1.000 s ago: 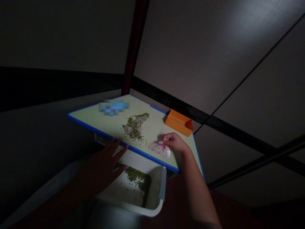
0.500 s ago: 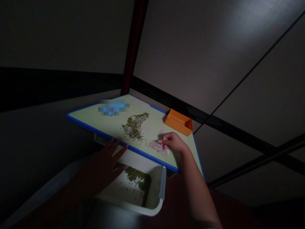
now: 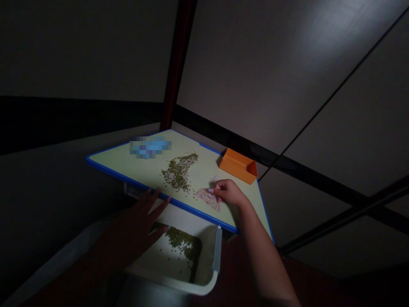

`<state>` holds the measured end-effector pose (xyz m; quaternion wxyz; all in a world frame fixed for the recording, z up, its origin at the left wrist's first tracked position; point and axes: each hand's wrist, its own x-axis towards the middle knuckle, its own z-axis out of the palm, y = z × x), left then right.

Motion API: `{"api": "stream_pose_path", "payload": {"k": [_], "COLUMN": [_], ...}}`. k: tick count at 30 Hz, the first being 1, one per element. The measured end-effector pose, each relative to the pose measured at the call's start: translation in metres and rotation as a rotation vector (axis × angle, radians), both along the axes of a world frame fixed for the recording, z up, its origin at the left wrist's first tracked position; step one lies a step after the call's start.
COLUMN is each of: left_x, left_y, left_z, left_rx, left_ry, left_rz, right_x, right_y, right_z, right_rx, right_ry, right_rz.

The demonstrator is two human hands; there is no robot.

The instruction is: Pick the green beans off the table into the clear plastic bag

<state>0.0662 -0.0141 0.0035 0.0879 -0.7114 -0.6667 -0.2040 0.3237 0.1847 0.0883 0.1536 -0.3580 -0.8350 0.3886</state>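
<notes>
The left hand (image 3: 131, 232) is nearest, fingers spread wide and open, its fingertips at the board's near blue edge and its thumb over a white tray (image 3: 172, 284). Loose green beans (image 3: 180, 245) lie in that tray, below the board. The right hand (image 3: 228, 192) has its fingers curled closed, the tips pinching the edge of a pink scrap (image 3: 207, 199), which is creased, looks like thin film, and lies flat on the pale green board (image 3: 128, 170). The scrap sits just beside a scattered heap of the same beans (image 3: 177, 175), with a few strays near it. Farther along the board, an orange tray (image 3: 238, 166) stands against the far edge, and a blurred blue object (image 3: 150, 147) lies near the far corner.
</notes>
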Motion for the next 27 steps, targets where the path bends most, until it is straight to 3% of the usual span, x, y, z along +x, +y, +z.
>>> {"api": "stream_pose_path", "payload": {"k": [13, 27], "left_x": [-0.003, -0.021], "left_y": [0.004, 0.008], "left_z": [-0.013, -0.02], "left_rx": [0.108, 0.163], "left_ry": [0.042, 0.141], "left_rz": [0.004, -0.072], "right_x": [-0.01, -0.003], "right_y": [0.001, 0.008], "right_z": [-0.006, 0.012], "right_rx": [0.148, 0.46], "right_ry": [0.011, -0.342], "right_rz": [-0.079, -0.488]}}
